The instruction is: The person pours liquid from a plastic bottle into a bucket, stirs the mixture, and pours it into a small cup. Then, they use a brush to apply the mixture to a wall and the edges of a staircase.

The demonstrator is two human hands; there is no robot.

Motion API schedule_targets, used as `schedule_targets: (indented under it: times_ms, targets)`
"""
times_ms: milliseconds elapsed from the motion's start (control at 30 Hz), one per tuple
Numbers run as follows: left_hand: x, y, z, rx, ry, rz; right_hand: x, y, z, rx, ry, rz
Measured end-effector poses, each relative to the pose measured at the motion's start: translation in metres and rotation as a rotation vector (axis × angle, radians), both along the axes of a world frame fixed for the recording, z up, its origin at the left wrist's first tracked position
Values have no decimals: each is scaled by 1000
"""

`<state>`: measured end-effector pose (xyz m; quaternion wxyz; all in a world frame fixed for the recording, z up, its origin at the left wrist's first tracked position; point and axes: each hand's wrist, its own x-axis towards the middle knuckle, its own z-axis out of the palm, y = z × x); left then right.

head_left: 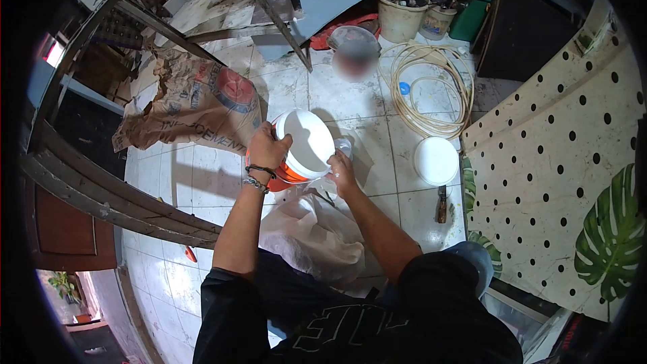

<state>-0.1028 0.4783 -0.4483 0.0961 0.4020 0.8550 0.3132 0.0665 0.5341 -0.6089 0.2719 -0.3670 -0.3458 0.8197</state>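
A white paint bucket (311,143) with orange on its outside is tilted between my two hands, its open mouth toward me; the inside looks white. My left hand (268,147) grips the rim on the left, thumb over the edge. On the right side of the rim, the fingers of my right hand (342,172) are closed round the edge. Just below the bucket lies a crumpled translucent plastic bag (313,236). A clear plastic item (344,145), partly hidden, is behind my right hand. To the right, a round white lid (435,161) lies on the floor near a wooden-handled tool (441,207).
A torn cement bag (195,104) lies at left beside a curved metal stair rail (114,195). A coiled hose (431,87) rests on the tiles at right. Behind stand a filled bucket (402,20) and a green container (471,10). A dotted panel (552,141) borders the right.
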Motion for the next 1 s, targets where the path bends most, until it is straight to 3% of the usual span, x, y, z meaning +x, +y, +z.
schedule_targets:
  times_ms: [167,333,467,567,667,767,800,933,1000]
  targets:
    - [-2,-4,-6,55,-37,-27,-3,15,8,249,-26,19]
    - [0,-14,4,-16,-99,-53,-8,39,15,163,111,84]
    - [-10,-24,-5,-23,-191,-15,-7,52,54,89,237,198]
    - [-26,-35,-12,23,-267,66,-2,55,85,273,83,289]
    - [-46,-43,-18,124,-418,121,-4,77,60,1698,-399,328]
    - [-53,-47,-4,218,-597,148,8,79,108,2027,-650,634]
    - [-59,-46,-10,289,-509,117,8,82,118,2101,-613,617]
    - [-67,-51,8,304,-595,175,18,102,149,2370,-481,586]
    - [-74,-54,6,339,-587,173,29,111,158,2459,-588,651]
